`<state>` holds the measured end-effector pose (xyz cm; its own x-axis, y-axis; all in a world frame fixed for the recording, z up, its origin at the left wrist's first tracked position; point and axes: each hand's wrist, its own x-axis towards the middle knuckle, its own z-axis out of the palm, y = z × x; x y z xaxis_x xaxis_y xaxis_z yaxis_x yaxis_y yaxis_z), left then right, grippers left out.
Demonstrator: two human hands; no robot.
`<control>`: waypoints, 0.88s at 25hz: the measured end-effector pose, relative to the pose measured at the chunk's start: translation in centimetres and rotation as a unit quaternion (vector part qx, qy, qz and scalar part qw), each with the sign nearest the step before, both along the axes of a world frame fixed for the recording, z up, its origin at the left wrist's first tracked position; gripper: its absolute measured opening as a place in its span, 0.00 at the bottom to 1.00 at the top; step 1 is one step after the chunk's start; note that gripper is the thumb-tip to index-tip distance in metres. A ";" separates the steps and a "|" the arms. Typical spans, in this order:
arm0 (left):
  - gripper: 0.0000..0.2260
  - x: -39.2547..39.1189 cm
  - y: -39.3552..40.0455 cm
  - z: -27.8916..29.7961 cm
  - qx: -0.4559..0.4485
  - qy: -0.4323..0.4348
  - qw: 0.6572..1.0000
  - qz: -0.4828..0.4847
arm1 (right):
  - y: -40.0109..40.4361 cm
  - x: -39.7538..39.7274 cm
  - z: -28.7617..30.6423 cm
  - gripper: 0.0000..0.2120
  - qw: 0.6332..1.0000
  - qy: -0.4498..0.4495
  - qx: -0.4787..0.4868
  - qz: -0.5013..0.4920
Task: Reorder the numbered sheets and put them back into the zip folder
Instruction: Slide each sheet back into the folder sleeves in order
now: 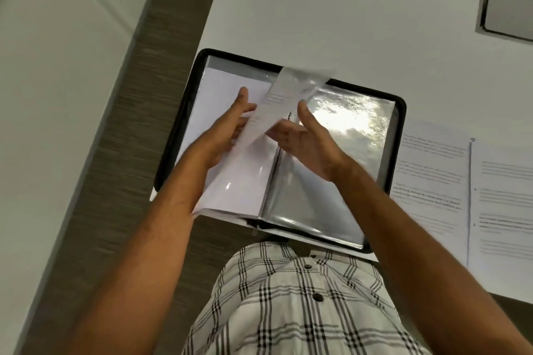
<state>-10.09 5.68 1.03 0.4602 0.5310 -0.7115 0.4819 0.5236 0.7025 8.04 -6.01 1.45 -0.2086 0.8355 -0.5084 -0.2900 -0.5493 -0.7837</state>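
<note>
A black zip folder [399, 112] lies open on the white table, with clear plastic sleeves bound at a spiral spine. One sleeve holding a printed sheet [291, 92] stands up over the spine, blurred. My left hand [230, 127] is at its left side, fingers stretched along it. My right hand [305, 141] is at its right side, thumb up, fingers against the sleeve. The left pages show white paper [219, 89]; the right sleeves [346, 124] look shiny and empty. Two printed sheets [432, 170] [504, 199] lie on the table to the right of the folder.
The table [317, 8] ends at a left edge beside a grey-brown floor strip [138, 112]. A metal cable hatch [507, 14] is set into the table at the far right. My checked shirt [288, 302] fills the bottom of the view.
</note>
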 end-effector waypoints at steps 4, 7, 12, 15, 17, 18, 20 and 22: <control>0.45 -3.3 1.8 0.5 -0.015 0.031 0.999 0.030 | 1.3 -3.0 -1.1 0.34 0.986 -0.127 0.027 0.103; 0.42 -4.0 1.8 1.0 0.047 0.056 0.996 0.059 | 1.4 -4.1 -1.2 0.33 0.977 -0.170 0.025 0.127; 0.26 -4.1 0.9 -1.1 0.276 0.241 0.930 0.022 | 0.7 -4.4 -2.0 0.27 0.954 -0.251 0.063 0.155; 0.32 -4.0 0.1 -2.8 0.384 0.354 0.852 -0.029 | 0.6 -4.4 -2.7 0.24 0.952 -0.259 0.065 0.148; 0.40 -3.6 -0.9 -3.4 0.427 0.406 0.807 -0.043 | 0.7 -4.3 -2.9 0.23 0.953 -0.255 0.069 0.146; 0.43 -3.5 -1.1 -3.7 0.440 0.422 0.791 -0.045 | 0.7 -4.3 -3.1 0.23 0.953 -0.255 0.071 0.148; 0.42 -3.5 -1.4 -4.2 0.465 0.439 0.766 -0.063 | 0.7 -4.3 -3.4 0.21 0.956 -0.246 0.076 0.143; 0.34 -3.3 -1.8 -4.6 0.485 0.419 0.759 -0.114 | 0.6 -4.2 -3.8 0.19 0.968 -0.219 0.082 0.096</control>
<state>-13.37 3.92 -3.53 0.2201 0.9666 -0.1310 0.9729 -0.2078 0.1009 3.86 -5.37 -2.36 -0.1627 0.8798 -0.4466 0.1844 -0.4176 -0.8897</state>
